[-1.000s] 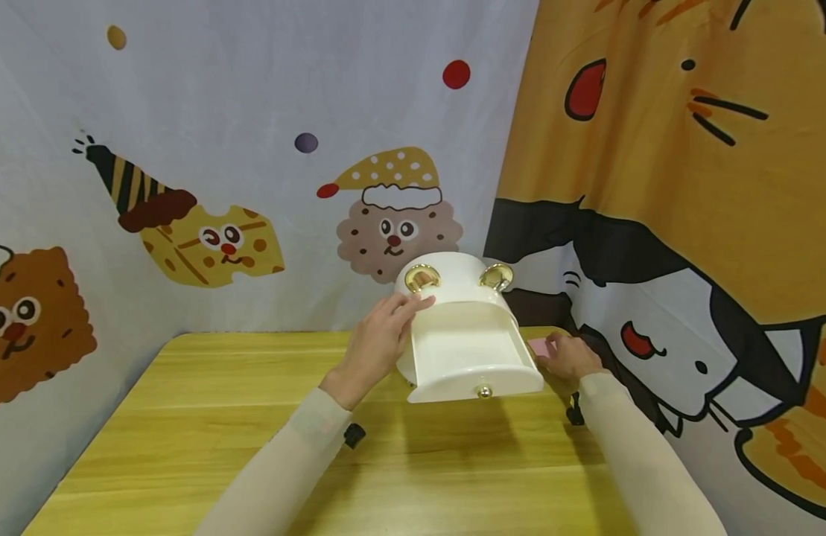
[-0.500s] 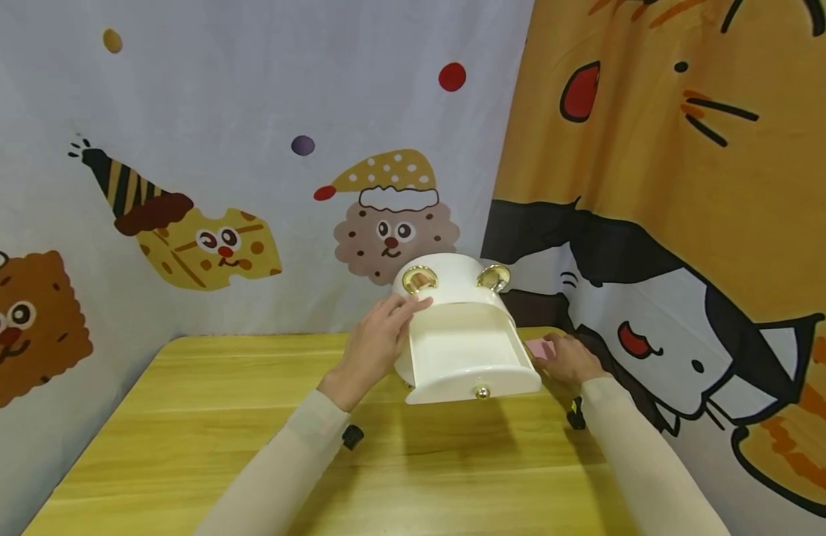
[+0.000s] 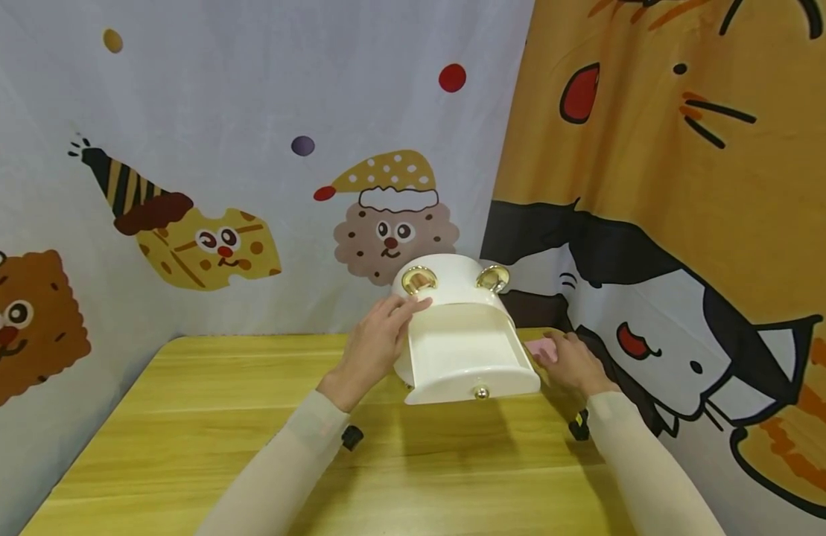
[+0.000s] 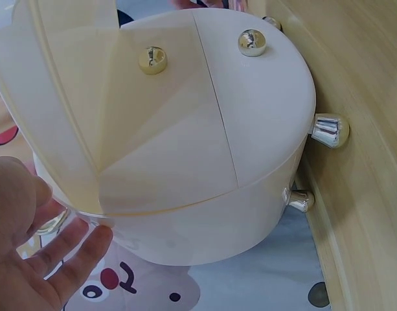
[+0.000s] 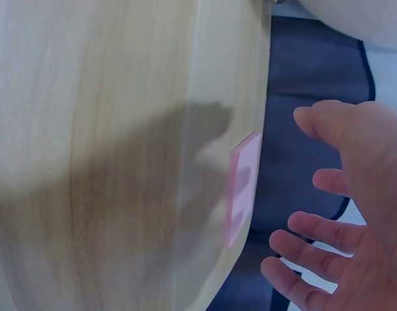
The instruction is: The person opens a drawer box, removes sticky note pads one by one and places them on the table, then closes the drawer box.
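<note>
A white rounded box [image 3: 453,289] with gold ear-shaped parts on top stands at the back of the table, its upper drawer [image 3: 462,342] pulled out with nothing inside. My left hand [image 3: 375,339] rests on the box's upper left side; in the left wrist view its extended fingertips touch the white wall [image 4: 198,230]. To the right of the box, a small pink pad [image 5: 242,188], perhaps sticky notes, lies flat near the table's edge. My right hand [image 5: 344,214] hovers beside that pad, fingers spread and apart from it in the right wrist view.
The wooden table [image 3: 252,454] ends close behind the box. Cartoon-printed curtains [image 3: 305,246] hang at the back and along the right side, near the right hand. Gold knobs [image 4: 252,43] stick out from the box's front.
My right hand has drawn slightly to the right and toward me, away from the pink pad. The left hand and the box stay put; the head view has shifted a little.
</note>
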Motion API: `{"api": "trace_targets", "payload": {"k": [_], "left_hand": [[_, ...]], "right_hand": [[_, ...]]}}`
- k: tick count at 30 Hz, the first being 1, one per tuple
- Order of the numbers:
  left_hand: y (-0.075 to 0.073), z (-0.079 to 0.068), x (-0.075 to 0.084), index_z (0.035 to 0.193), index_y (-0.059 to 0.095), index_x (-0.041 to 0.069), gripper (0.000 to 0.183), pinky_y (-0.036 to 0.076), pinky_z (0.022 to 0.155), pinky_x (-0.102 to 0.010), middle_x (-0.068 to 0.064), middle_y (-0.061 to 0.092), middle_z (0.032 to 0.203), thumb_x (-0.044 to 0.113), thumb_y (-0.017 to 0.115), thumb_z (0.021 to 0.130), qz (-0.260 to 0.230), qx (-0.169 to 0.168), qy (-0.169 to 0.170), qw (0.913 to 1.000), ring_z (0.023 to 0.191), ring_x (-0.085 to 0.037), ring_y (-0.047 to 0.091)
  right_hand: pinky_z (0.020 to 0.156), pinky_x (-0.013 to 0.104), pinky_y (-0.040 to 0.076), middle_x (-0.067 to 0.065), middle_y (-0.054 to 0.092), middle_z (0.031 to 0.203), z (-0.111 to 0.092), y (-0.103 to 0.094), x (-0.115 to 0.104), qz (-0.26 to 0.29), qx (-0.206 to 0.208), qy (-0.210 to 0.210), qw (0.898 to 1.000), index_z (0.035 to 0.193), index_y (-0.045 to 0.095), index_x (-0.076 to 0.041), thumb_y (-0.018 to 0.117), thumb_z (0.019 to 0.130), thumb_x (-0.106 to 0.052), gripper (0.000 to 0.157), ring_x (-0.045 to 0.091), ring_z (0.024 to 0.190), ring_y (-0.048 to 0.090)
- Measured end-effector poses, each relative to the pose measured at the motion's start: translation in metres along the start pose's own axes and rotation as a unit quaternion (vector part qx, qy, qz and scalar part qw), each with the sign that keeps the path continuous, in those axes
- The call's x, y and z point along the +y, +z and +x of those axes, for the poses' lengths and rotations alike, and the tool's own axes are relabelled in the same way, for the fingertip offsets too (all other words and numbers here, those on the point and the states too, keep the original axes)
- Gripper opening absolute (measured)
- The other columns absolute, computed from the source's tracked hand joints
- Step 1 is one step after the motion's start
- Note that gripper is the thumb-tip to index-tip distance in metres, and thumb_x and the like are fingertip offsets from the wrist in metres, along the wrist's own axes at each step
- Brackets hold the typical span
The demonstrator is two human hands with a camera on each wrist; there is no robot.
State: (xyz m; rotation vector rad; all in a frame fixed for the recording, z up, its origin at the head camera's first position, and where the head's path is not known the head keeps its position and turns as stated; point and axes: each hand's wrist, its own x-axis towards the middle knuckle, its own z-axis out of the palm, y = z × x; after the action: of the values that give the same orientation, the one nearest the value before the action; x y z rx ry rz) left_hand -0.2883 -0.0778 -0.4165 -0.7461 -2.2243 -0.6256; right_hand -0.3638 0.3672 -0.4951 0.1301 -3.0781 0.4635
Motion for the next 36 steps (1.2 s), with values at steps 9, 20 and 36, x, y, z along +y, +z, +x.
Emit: {"api": "trace_targets", "payload": {"k": [9,20,36], "left_hand": [[0.001,0.001,-0.002,0.16,0.073,0.024,0.049,0.062,0.07,-0.036,-0.005,0.075,0.121,0.002,0.068,0.116,0.002,-0.008,-0.003,1.0,0.101,-0.028,0.07],[0.0,0.001,-0.002,0.159,0.073,0.023,0.05,0.062,0.071,-0.036,-0.006,0.075,0.12,0.0,0.07,0.114,-0.003,-0.001,0.004,1.0,0.1,-0.027,0.07],[-0.001,0.0,0.0,0.16,0.072,0.022,0.05,0.06,0.069,-0.035,-0.006,0.075,0.12,0.0,0.069,0.115,-0.001,-0.005,0.001,1.0,0.099,-0.028,0.07]], "right_hand": [[0.112,0.086,0.053,0.037,0.056,0.163,-0.017,-0.01,-0.016,0.011,0.044,-0.036,0.998,0.17,0.052,-0.004,0.071,0.116,-0.042,0.069,0.061,0.145,0.059],[0.104,0.081,0.058,0.035,0.061,0.159,-0.032,-0.018,-0.036,0.017,0.105,-0.072,0.992,0.165,0.059,-0.005,0.077,0.113,-0.034,0.062,0.06,0.138,0.065],[0.1,0.078,0.062,0.029,0.069,0.15,-0.055,-0.029,-0.053,0.041,0.174,-0.1,0.979,0.161,0.065,-0.008,0.08,0.111,-0.026,0.054,0.056,0.129,0.072]]}}
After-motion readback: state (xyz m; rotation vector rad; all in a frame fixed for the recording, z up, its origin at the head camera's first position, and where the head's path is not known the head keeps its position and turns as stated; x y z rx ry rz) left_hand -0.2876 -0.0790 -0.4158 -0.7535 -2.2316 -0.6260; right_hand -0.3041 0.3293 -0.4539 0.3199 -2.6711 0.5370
